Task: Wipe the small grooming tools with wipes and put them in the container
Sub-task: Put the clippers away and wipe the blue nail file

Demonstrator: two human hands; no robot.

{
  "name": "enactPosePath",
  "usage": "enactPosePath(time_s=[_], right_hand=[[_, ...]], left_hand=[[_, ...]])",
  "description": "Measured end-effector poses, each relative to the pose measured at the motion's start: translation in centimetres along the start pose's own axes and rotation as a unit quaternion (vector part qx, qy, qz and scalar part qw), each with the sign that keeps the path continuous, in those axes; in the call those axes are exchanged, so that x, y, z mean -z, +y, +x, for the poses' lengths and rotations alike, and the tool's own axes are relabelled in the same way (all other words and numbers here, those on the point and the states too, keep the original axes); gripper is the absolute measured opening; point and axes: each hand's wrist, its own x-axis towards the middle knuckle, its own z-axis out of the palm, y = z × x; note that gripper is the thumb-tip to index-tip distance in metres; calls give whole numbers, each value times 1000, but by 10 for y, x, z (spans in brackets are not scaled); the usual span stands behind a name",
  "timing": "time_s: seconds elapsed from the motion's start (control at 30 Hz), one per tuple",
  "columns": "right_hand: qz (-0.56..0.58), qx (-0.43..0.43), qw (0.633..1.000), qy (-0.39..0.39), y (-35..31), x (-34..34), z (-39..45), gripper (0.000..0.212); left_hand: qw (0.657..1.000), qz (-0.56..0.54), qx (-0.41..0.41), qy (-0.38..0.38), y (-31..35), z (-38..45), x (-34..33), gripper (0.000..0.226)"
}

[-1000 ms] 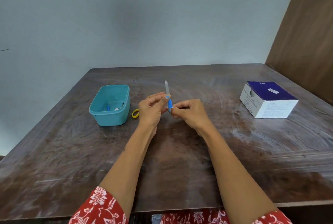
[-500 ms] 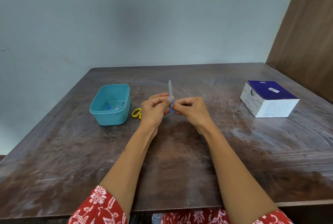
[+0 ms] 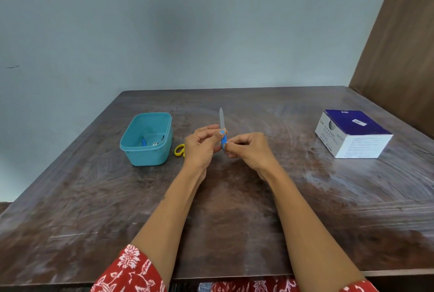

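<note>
From the head view, both hands meet over the middle of the dark wooden bench (image 3: 305,209), holding a nail file (image 3: 222,127) upright, its grey blade pointing up. The left hand (image 3: 202,146) pinches the blue handle near its top; the right hand (image 3: 249,148) pinches its lower end. To the left stands the teal container (image 3: 150,153) with small tools inside, a yellow-handled tool (image 3: 179,150) just beside it. A blue-and-white box (image 3: 352,136) sits far right.
</note>
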Motion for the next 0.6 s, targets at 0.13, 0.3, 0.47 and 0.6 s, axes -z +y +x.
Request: enactPosePath(time_s=[0.13, 0.3, 0.47, 0.6], right_hand=[[3, 14, 1000, 19, 2, 0, 2, 25], [-10, 0, 1000, -2, 6, 1, 4, 23], [-12, -37, 998, 48, 7, 6, 6, 18], [165, -39, 980, 104, 3, 10, 8, 9]], left_hand=[[1000, 12, -2, -18, 2, -2, -1, 16], [999, 43, -27, -18, 1, -2, -1, 16], [999, 25, -25, 23, 0, -1, 2, 19], [998, 37, -37, -33, -2, -9, -3, 9]])
